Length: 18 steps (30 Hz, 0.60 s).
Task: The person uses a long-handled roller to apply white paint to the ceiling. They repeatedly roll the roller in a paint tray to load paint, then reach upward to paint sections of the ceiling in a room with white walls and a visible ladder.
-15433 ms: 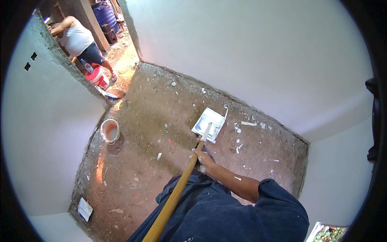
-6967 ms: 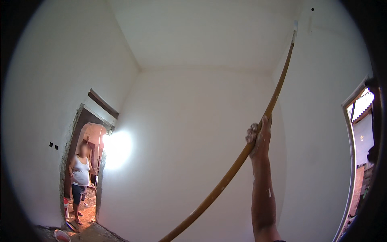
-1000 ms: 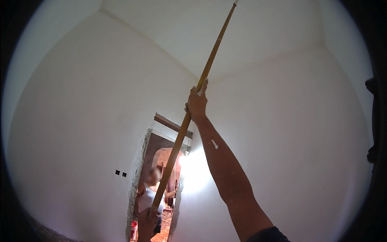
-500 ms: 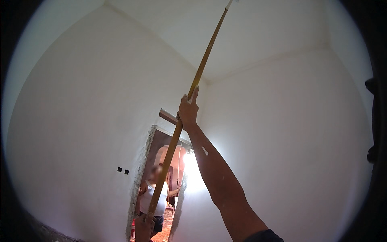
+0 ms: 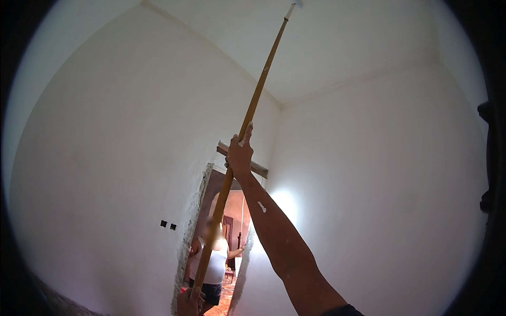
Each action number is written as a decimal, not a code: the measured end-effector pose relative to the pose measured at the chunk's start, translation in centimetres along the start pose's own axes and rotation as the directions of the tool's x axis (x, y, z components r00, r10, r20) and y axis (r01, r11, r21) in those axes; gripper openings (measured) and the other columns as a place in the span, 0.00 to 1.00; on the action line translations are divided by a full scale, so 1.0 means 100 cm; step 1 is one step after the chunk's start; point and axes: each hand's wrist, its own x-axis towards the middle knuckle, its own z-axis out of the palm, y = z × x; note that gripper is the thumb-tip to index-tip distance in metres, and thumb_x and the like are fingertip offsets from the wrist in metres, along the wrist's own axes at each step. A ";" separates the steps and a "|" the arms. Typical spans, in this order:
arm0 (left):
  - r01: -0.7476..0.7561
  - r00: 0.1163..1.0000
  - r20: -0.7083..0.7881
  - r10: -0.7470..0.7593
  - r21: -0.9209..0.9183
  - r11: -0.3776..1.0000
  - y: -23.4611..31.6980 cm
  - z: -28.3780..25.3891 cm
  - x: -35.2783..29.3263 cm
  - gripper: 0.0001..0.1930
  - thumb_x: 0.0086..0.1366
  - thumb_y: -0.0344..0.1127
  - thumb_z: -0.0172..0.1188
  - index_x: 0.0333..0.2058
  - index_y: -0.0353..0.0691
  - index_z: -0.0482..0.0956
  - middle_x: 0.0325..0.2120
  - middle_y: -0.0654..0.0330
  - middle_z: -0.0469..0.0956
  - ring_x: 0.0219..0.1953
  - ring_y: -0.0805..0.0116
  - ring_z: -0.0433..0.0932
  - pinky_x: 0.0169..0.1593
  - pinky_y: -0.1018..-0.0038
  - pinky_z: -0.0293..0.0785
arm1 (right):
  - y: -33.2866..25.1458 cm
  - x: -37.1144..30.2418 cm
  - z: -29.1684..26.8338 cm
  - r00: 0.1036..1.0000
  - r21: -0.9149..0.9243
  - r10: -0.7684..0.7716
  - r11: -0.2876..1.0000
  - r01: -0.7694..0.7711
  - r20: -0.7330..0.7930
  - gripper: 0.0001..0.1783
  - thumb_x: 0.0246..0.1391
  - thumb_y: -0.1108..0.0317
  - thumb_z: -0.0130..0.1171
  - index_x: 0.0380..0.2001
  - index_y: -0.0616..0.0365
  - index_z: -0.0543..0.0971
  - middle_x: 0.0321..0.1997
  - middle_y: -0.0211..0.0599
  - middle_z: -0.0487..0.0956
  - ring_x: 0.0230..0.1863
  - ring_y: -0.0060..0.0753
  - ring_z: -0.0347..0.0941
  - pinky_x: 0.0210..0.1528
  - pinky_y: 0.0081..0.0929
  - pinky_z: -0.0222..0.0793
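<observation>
A long yellow-brown wooden pole (image 5: 262, 79) slants from the bottom of the view up toward the ceiling. At its far tip, a pale head (image 5: 297, 3) shows only in part at the upper edge. My right hand (image 5: 240, 152) wraps round the pole about midway, its index finger stretched along the shaft; whitish smears mark this hand and forearm. Low in the view, my left hand (image 5: 190, 302) grips the pole's lower end, partly cut off by the frame.
A doorway with rough edges (image 5: 240, 284) lies ahead, under a lintel strip (image 5: 259, 169). Beyond it stands a person in a white sleeveless top (image 5: 216, 266). Two dark wall boxes (image 5: 168, 225) sit left of the doorway. Bright light glows on the right wall (image 5: 363, 174).
The pole's top and my right hand sit lower and farther left in view, and more of the pale head shows. The doorway has shifted right in the picture. Both hands keep their hold.
</observation>
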 end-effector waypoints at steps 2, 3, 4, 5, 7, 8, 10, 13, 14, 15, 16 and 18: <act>0.052 0.998 0.036 -0.049 -0.089 0.995 -0.001 0.001 -0.004 0.18 0.74 0.48 0.56 0.31 0.40 0.81 0.14 0.74 0.68 0.15 0.84 0.63 0.18 0.82 0.57 | 0.002 0.001 -0.002 1.000 -0.002 -0.002 1.000 0.002 0.012 0.41 0.69 0.61 0.46 0.78 0.32 0.39 0.23 0.34 0.73 0.15 0.26 0.68 0.17 0.29 0.71; 0.079 0.996 0.057 -0.072 -0.132 0.988 -0.003 0.000 -0.006 0.18 0.74 0.48 0.56 0.31 0.40 0.81 0.14 0.73 0.68 0.15 0.84 0.64 0.18 0.82 0.58 | 0.003 0.001 -0.002 1.000 -0.009 -0.009 1.000 0.009 0.016 0.41 0.69 0.61 0.46 0.78 0.32 0.39 0.23 0.35 0.73 0.15 0.26 0.68 0.17 0.29 0.71; 0.045 0.998 0.043 -0.039 -0.145 0.988 -0.006 0.002 -0.007 0.18 0.74 0.48 0.56 0.31 0.40 0.81 0.15 0.73 0.68 0.15 0.84 0.64 0.18 0.81 0.58 | 0.003 0.002 -0.004 1.000 -0.008 -0.007 1.000 0.008 0.012 0.41 0.69 0.62 0.47 0.78 0.34 0.40 0.22 0.37 0.74 0.16 0.31 0.71 0.19 0.32 0.72; 0.009 1.000 0.029 -0.004 -0.158 0.987 -0.010 0.003 -0.008 0.19 0.74 0.48 0.56 0.31 0.39 0.81 0.15 0.72 0.69 0.15 0.83 0.64 0.19 0.81 0.59 | 0.004 0.003 -0.005 1.000 -0.009 -0.011 1.000 0.011 0.012 0.41 0.68 0.63 0.47 0.77 0.36 0.40 0.21 0.40 0.76 0.17 0.35 0.74 0.21 0.35 0.74; -0.009 1.000 0.005 0.010 -0.208 0.978 -0.018 0.005 -0.010 0.19 0.75 0.48 0.55 0.32 0.39 0.81 0.15 0.72 0.70 0.15 0.83 0.65 0.19 0.81 0.59 | 0.004 0.004 -0.007 1.000 -0.028 -0.015 0.999 0.016 0.020 0.42 0.68 0.63 0.48 0.77 0.35 0.40 0.21 0.41 0.77 0.18 0.35 0.75 0.22 0.35 0.75; 0.009 1.000 -0.001 -0.009 -0.242 0.970 -0.020 0.006 -0.011 0.19 0.75 0.48 0.55 0.32 0.39 0.81 0.15 0.72 0.70 0.15 0.83 0.65 0.19 0.81 0.59 | 0.003 0.003 -0.007 1.000 -0.047 -0.016 0.999 0.017 0.023 0.42 0.69 0.61 0.47 0.77 0.34 0.39 0.23 0.39 0.76 0.18 0.31 0.72 0.21 0.32 0.74; 0.013 1.000 -0.014 -0.017 -0.278 0.961 -0.021 0.009 -0.013 0.19 0.75 0.48 0.54 0.32 0.38 0.81 0.15 0.71 0.70 0.15 0.82 0.65 0.18 0.81 0.59 | 0.000 0.001 -0.008 1.000 -0.050 -0.014 0.999 0.015 0.023 0.42 0.69 0.60 0.47 0.78 0.32 0.39 0.24 0.38 0.76 0.19 0.26 0.71 0.21 0.30 0.73; -0.086 0.994 -0.074 0.077 -0.130 0.988 -0.010 0.012 -0.017 0.20 0.75 0.47 0.54 0.31 0.38 0.80 0.14 0.71 0.70 0.14 0.82 0.64 0.18 0.80 0.58 | -0.004 -0.004 -0.008 1.000 0.004 -0.005 1.000 0.005 0.022 0.42 0.69 0.60 0.48 0.78 0.33 0.40 0.23 0.40 0.76 0.21 0.28 0.72 0.25 0.32 0.73; -0.151 0.983 -0.101 0.153 0.031 0.988 -0.004 0.013 -0.017 0.20 0.75 0.47 0.54 0.30 0.38 0.80 0.14 0.71 0.69 0.14 0.82 0.64 0.17 0.80 0.58 | -0.005 -0.005 -0.008 1.000 0.027 0.001 1.000 -0.002 0.020 0.41 0.69 0.60 0.48 0.78 0.34 0.40 0.23 0.41 0.76 0.21 0.29 0.73 0.26 0.33 0.73; -0.206 0.966 -0.116 0.231 0.192 0.959 0.002 0.012 -0.017 0.19 0.75 0.47 0.54 0.30 0.38 0.80 0.14 0.71 0.69 0.14 0.82 0.64 0.17 0.80 0.59 | -0.006 -0.007 -0.006 0.999 0.060 -0.003 0.998 0.001 0.037 0.41 0.69 0.60 0.48 0.78 0.35 0.41 0.22 0.41 0.76 0.22 0.30 0.73 0.26 0.33 0.72; -0.100 0.986 -0.121 0.118 0.146 0.984 0.006 0.014 -0.015 0.19 0.75 0.46 0.54 0.29 0.38 0.79 0.13 0.71 0.67 0.13 0.81 0.63 0.17 0.79 0.59 | -0.005 -0.006 -0.007 1.000 0.046 -0.013 0.999 0.013 0.004 0.41 0.69 0.61 0.49 0.78 0.36 0.42 0.20 0.42 0.75 0.21 0.31 0.73 0.27 0.35 0.71; -0.142 0.979 -0.116 0.168 0.205 0.968 0.014 0.013 -0.010 0.20 0.75 0.46 0.54 0.28 0.38 0.79 0.12 0.71 0.67 0.13 0.81 0.63 0.17 0.79 0.59 | -0.002 -0.005 -0.004 0.995 0.044 -0.085 0.995 0.087 -0.057 0.41 0.69 0.63 0.49 0.78 0.37 0.42 0.19 0.41 0.75 0.19 0.31 0.72 0.26 0.34 0.72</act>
